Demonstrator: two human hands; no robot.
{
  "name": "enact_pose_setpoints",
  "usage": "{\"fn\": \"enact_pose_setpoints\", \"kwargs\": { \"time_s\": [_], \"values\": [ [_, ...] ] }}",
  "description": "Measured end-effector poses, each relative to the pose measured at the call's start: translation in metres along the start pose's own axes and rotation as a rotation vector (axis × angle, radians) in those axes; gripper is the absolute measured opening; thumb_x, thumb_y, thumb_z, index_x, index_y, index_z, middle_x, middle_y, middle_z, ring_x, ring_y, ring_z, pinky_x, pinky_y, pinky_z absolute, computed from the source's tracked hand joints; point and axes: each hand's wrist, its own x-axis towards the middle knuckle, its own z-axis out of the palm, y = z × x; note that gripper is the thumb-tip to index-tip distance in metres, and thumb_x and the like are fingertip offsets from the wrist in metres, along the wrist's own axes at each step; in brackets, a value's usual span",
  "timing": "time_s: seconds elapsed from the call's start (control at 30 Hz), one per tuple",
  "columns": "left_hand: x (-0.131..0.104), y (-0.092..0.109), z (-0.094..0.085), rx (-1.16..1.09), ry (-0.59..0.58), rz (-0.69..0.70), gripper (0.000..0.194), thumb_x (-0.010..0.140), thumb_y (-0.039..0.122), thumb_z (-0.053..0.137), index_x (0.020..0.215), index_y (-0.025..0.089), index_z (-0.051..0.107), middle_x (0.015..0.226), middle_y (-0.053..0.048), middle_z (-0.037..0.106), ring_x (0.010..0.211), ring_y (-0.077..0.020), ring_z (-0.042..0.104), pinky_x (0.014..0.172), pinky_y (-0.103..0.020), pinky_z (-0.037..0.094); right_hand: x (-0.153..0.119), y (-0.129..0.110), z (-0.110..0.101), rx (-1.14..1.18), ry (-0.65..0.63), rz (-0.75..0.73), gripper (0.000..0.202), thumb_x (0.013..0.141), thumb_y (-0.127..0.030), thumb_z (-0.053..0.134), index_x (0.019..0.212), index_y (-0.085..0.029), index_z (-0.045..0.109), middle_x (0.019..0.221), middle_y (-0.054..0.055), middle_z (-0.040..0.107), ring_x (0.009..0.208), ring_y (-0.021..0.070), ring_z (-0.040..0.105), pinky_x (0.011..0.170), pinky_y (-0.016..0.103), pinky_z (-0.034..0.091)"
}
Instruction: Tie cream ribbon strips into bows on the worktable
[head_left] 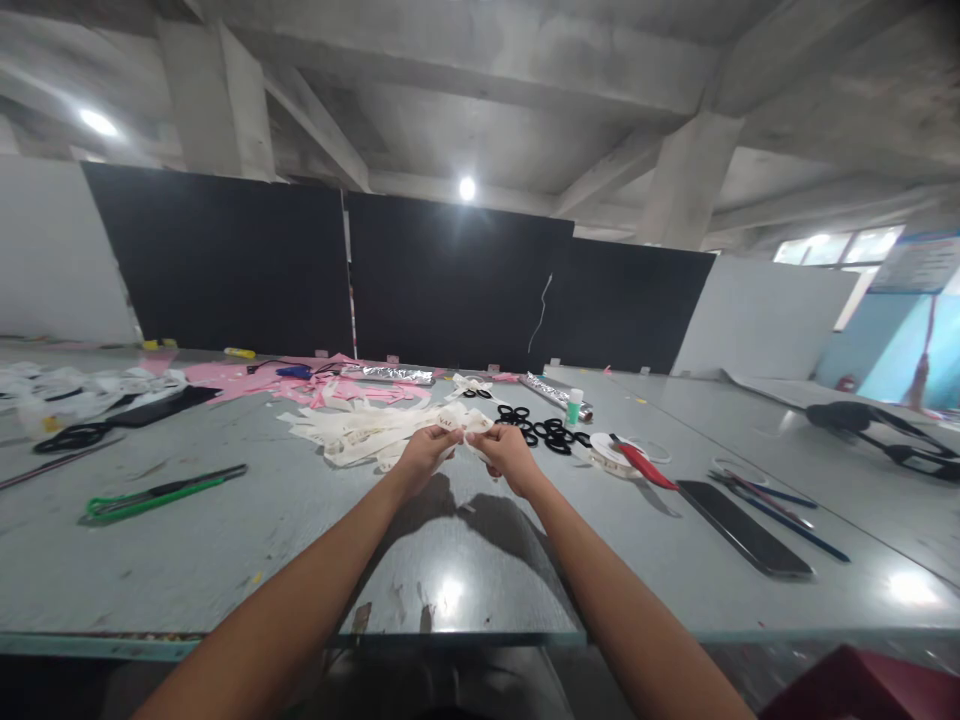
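Observation:
My left hand point(429, 455) and my right hand point(508, 458) meet over the middle of the table, thumbs and fingers pinched. Between them is a cream ribbon strip point(480, 423), its ends partly hidden by my fingers. Just left and behind lies a loose heap of cream ribbon strips point(352, 430), some with printed lettering. To the right of my right hand are several black elastic rings point(555, 434), which look like hair ties. Beyond my hands sits a small cream ribbon bundle point(470, 383) with black rings.
At right lie a ribbon roll point(609, 458), a red-handled tool point(646, 466), a black phone point(742, 525) and blue-handled scissors point(787, 518). A green glue stick point(574, 408) stands behind the rings. At left are a green cutter point(161, 497) and pink scraps point(247, 380). Black panels point(457, 280) close the back.

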Motion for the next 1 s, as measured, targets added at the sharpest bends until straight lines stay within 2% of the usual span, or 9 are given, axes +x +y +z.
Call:
{"fn": "enact_pose_setpoints", "kwargs": {
  "time_s": [0.3,0.43,0.6,1.0],
  "values": [
    [0.0001,-0.0014,-0.0019,-0.003,-0.011,0.002,0.037,0.064,0.048,0.071,0.065,0.013,0.060,0.054,0.004,0.047,0.051,-0.0078,0.037,0.055,-0.024,0.029,0.0004,0.0008,-0.0001,-0.021,0.006,-0.012,0.035,0.067,-0.048,0.066,0.069,-0.014,0.058,0.044,-0.008,0.039,0.031,0.0041,0.030,0.029,0.018,0.025],
    [0.0010,-0.0034,-0.0030,0.001,-0.011,0.007,0.038,0.065,0.050,0.069,0.064,0.014,0.058,0.054,0.004,0.046,0.052,-0.0087,0.039,0.057,-0.025,0.031,-0.0009,-0.0014,0.0010,-0.029,0.011,-0.002,0.032,0.069,-0.046,0.062,0.069,-0.014,0.059,0.043,-0.007,0.043,0.030,0.0050,0.031,0.029,0.019,0.025],
    [0.0008,-0.0015,-0.0028,0.047,-0.002,-0.009,0.040,0.064,0.052,0.069,0.060,0.014,0.056,0.053,0.003,0.046,0.050,-0.0089,0.038,0.055,-0.025,0.030,-0.0016,-0.0026,0.0015,0.015,0.005,0.009,0.032,0.067,-0.045,0.064,0.072,-0.014,0.060,0.043,-0.008,0.040,0.030,0.0045,0.029,0.029,0.019,0.024],
    [0.0001,0.0019,-0.0005,0.042,0.030,-0.014,0.038,0.060,0.048,0.074,0.064,0.013,0.061,0.052,0.003,0.049,0.049,-0.0075,0.037,0.051,-0.022,0.028,-0.0018,-0.0016,0.0008,-0.002,0.002,0.015,0.034,0.066,-0.047,0.066,0.072,-0.014,0.060,0.041,-0.009,0.037,0.030,0.0043,0.028,0.029,0.019,0.023]
  ]
}}
